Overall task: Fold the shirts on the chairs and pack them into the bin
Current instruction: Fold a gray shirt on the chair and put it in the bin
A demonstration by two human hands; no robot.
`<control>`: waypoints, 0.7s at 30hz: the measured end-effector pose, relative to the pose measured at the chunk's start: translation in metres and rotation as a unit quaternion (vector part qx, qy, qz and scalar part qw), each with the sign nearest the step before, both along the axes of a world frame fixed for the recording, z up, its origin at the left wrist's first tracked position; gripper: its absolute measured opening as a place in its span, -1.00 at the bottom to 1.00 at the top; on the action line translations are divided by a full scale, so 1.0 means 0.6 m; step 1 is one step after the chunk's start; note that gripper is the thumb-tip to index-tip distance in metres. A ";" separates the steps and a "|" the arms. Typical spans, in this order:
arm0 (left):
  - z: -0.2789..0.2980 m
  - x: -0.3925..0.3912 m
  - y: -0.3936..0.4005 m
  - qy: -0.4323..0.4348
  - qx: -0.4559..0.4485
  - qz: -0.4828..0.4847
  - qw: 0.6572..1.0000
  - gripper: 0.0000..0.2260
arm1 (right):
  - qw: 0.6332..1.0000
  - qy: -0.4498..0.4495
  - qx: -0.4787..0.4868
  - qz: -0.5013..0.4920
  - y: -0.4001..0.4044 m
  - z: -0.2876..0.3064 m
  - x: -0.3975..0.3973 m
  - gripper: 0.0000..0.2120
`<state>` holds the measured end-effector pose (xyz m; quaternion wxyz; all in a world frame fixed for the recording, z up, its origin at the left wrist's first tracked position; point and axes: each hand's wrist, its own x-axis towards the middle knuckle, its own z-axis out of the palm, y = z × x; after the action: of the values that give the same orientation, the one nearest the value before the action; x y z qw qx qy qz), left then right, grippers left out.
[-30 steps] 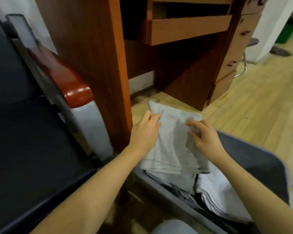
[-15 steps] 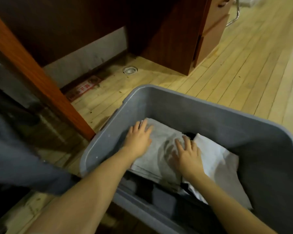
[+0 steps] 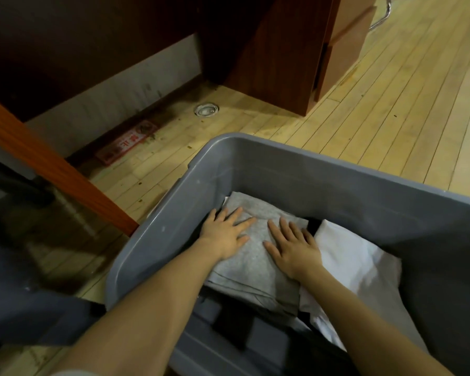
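The folded grey shirt (image 3: 255, 256) is shown lying flat inside the grey plastic bin (image 3: 296, 169), toward its left side, on top of dark garments (image 3: 234, 324) and just beside a folded white shirt (image 3: 356, 264). One second earlier the same shirt was held above the bin rim, pinched at its far edge by both hands; half a second earlier it had been lowered onto the pile. It is now pressed down by the left hand (image 3: 223, 232) and the right hand (image 3: 293, 245), laid side by side on the fabric. The fingers (image 3: 284, 226) of both hands are extended and spread; nothing is grasped by either. The cloth appears smoother than in the previous frame, and the hands have drawn closer together.

This shirt is judged to be packed, apart from the last flattening. Whether further shirts are waiting on the chairs cannot be told, since only a dark chair edge (image 3: 17, 308) is seen at the lower left.

The bin stands on a pale wooden floor (image 3: 391, 109) beside a reddish wooden desk leg (image 3: 55, 175). A red sticker (image 3: 128, 142) with white characters is fixed to the floor near the wall; its writing is too small to be read. No brand is visible on bin or shirts.
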<state>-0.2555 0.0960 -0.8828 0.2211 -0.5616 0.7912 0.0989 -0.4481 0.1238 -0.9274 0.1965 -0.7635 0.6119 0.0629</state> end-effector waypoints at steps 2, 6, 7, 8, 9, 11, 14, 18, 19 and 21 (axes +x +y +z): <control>0.009 0.002 0.003 0.005 -0.001 -0.012 1.000 -0.52 | 1.000 0.018 0.006 0.010 -0.004 0.006 0.000 -0.39; 0.039 0.012 0.028 0.063 -0.037 -0.014 0.997 -0.51 | 1.000 0.017 -0.007 0.004 0.016 0.030 0.004 -0.28; 0.051 0.015 0.037 0.083 -0.057 -0.012 0.995 -0.52 | 1.000 0.017 -0.016 -0.001 0.022 0.042 0.007 -0.31; 0.064 0.018 0.045 0.101 -0.076 -0.009 0.992 -0.53 | 1.000 0.014 -0.026 -0.007 0.028 0.054 0.010 -0.38; 0.078 0.020 0.055 0.118 -0.094 -0.002 0.989 -0.53 | 0.999 0.012 -0.036 -0.012 0.033 0.070 0.014 -0.43; 0.114 0.027 0.075 0.149 -0.125 0.019 0.981 -0.55 | 0.999 0.005 -0.051 -0.012 0.044 0.108 0.026 -0.47; 0.179 0.041 0.104 0.184 -0.163 0.046 0.968 -0.57 | 0.995 -0.006 -0.099 0.006 0.058 0.167 0.044 -0.48; 0.278 0.069 0.153 0.203 -0.230 0.073 0.949 -0.56 | 0.986 -0.035 -0.164 0.011 0.082 0.265 0.074 -0.51; 0.303 0.077 0.167 0.209 -0.253 0.074 0.942 -0.56 | 0.982 -0.042 -0.184 0.013 0.091 0.291 0.083 -0.52; 0.348 0.099 0.197 0.213 -0.300 0.068 0.928 -0.57 | 0.973 -0.062 -0.222 0.026 0.109 0.342 0.102 -0.56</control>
<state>-0.1962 0.2142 -0.6738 -0.1381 -0.6197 0.7725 -0.0111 -0.3871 0.1894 -0.7221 0.0583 -0.8060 0.5774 -0.1166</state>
